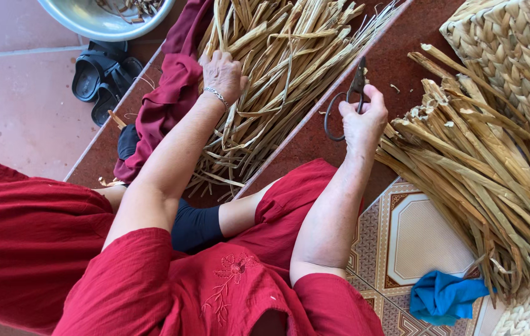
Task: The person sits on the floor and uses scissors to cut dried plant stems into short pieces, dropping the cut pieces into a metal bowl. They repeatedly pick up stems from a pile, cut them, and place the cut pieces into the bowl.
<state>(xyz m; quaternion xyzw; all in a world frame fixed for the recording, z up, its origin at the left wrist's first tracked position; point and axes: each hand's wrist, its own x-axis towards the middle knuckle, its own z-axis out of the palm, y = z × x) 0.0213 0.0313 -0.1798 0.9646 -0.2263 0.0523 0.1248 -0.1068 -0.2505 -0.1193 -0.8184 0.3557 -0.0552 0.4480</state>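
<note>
The left hand [223, 73] rests palm-down on the heap of dried straw strips [277, 74], fingers curled into the strands, apparently grasping a few, though the grip itself is hidden. The right hand [361, 118] is clenched around dark scissors [347, 99], blades pointing up and away. The step looks like picking out strands to trim; the next move would call for lifting one clear and bringing it to the blades. The strips are pale, flat and long, lying across the lap beside a maroon cloth [168, 93]. Another bundle [476, 174] lies to the right, against a woven basket [520, 56]
</note>
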